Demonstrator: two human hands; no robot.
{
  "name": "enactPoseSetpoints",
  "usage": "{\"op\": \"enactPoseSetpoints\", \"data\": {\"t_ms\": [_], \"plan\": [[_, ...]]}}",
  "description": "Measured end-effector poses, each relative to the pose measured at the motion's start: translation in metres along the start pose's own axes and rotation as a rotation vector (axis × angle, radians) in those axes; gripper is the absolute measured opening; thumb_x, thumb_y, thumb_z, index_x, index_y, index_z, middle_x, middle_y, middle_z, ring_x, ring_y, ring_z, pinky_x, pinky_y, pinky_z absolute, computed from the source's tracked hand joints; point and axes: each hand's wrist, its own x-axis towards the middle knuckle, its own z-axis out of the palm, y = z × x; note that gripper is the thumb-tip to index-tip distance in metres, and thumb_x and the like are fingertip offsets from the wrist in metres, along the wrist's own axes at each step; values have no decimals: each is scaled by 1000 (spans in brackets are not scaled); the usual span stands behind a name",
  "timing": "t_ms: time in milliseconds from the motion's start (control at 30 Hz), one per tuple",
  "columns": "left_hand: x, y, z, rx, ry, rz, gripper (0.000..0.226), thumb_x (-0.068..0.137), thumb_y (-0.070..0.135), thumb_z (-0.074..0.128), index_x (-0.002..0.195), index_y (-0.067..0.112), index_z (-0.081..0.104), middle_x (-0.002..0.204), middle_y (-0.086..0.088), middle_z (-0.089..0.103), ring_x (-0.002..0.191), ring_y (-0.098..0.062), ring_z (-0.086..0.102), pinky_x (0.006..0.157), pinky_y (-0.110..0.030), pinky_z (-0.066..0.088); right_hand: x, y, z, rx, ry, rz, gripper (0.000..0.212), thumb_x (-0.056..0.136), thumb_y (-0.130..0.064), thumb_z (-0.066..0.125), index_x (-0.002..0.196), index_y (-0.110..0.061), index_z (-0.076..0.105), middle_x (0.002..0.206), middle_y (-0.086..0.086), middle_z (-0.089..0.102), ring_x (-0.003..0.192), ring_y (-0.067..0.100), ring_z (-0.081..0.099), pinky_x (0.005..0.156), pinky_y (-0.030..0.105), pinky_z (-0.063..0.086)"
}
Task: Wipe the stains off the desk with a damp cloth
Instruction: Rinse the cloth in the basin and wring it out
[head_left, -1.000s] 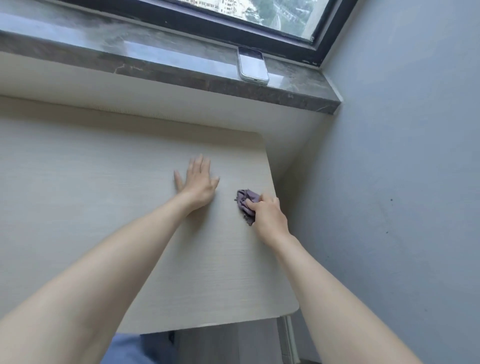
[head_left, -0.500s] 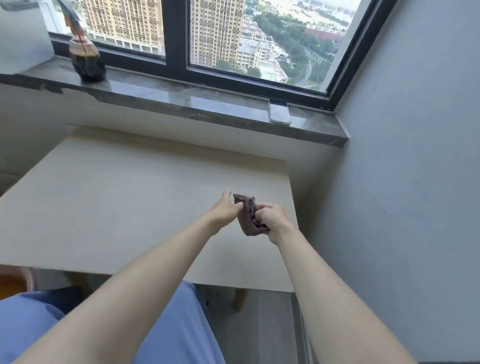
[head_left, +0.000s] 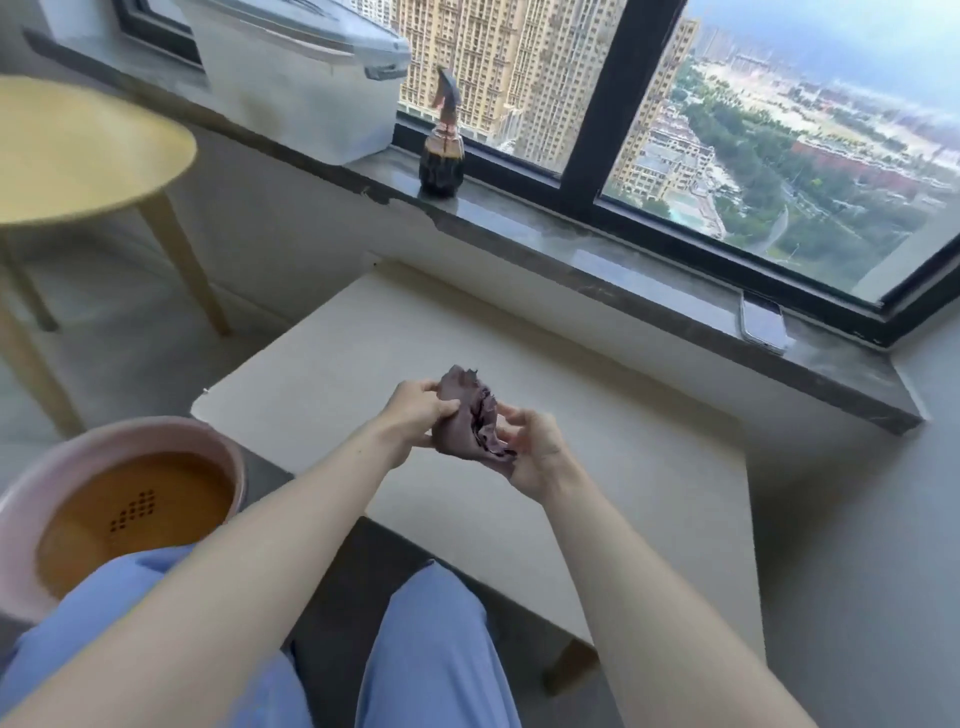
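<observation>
Left of the desk (head_left: 649, 493), well apart: a round yellow side table (head_left: 78, 156). At the desk's near-left corner, just beside it: a pink basin (head_left: 156, 428) with a brown-orange interior. Behind the desk runs a dark stone windowsill (head_left: 519, 218). On its part left of the desk stands a pale storage box (head_left: 301, 78). A dark spray bottle (head_left: 441, 166) stands upright beside the box, behind the desk's far-left corner.

Over the middle of the desk, both hands hold a crumpled purple cloth (head_left: 465, 415), raised above the surface. Left hand (head_left: 415, 410): grip clamped on the cloth's left side, thumb and fingers pinching it. Right hand (head_left: 535, 457): palm turned up, grip curled round the cloth's lower right edge.

Behind the desk's far-right corner, a phone (head_left: 762, 325) lies flat on the windowsill. At the desk's near edge: the person's legs in blue trousers (head_left: 436, 649).
</observation>
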Motion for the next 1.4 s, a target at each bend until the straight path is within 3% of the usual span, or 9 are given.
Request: {"op": "enactPoseSetpoints", "data": {"t_ms": [133,300,433,600,700,933,1133,1300,1400], "plan": [[2,-5,-85,-86,146,36,31,89,3,60,119,3,55,104,-9,63,89,-21,61,57,-27,54,23,24,82,-179,-128,9,44,91,-53,51,108,-12,58,101,15,64,85,27,66,71,41,56],[-11,-24,-208,-96,308,72,31,87,-2,60,119,-2,56,90,-5,64,77,-15,59,55,-13,49,55,86,195,-565,-186,-59,12,87,-17,67,79,-11,59,72,7,56,54,13,55,48,20,45],[-24,-49,-301,-53,405,44,34,89,6,61,122,2,57,120,-15,63,104,-24,59,88,-30,46,78,133,270,-680,-228,-11,16,89,-4,61,74,-10,60,64,5,57,42,6,53,40,16,38],[-34,-89,-372,-126,496,-5,36,93,3,53,128,5,52,120,-7,60,106,-22,56,89,-29,45,111,180,327,-797,-303,-29,16,90,1,56,77,-7,62,78,10,60,67,17,57,60,26,45],[-33,-117,-401,-164,577,-65,41,92,3,52,132,12,50,128,-7,57,117,-26,53,100,-44,45,136,201,348,-853,-290,-46,24,89,5,54,70,-9,60,69,6,55,63,17,52,57,25,41],[3,-183,-438,-276,761,-182,45,84,2,64,126,11,53,124,-9,59,114,-25,55,99,-39,44,209,264,367,-1025,-279,-41,30,86,11,44,73,-11,59,64,1,48,59,15,44,52,21,37],[53,-251,-461,-189,823,-306,54,80,1,69,130,7,49,122,-12,59,105,-24,56,84,-29,44,283,321,373,-1044,-334,186,28,87,2,42,93,-13,65,72,7,57,61,21,51,49,20,37],[94,-308,-475,104,842,-402,39,82,19,70,118,8,57,116,-8,63,93,-18,55,76,-25,40,344,385,357,-1094,-335,184,28,86,-9,64,113,-10,64,106,7,66,100,24,61,83,31,50],[116,-347,-476,374,818,-592,55,92,48,50,134,16,37,132,-13,46,114,-30,51,87,-38,44,388,418,345,-1249,-261,96,33,89,-22,64,121,-15,62,122,5,62,113,25,57,99,33,46]]}}
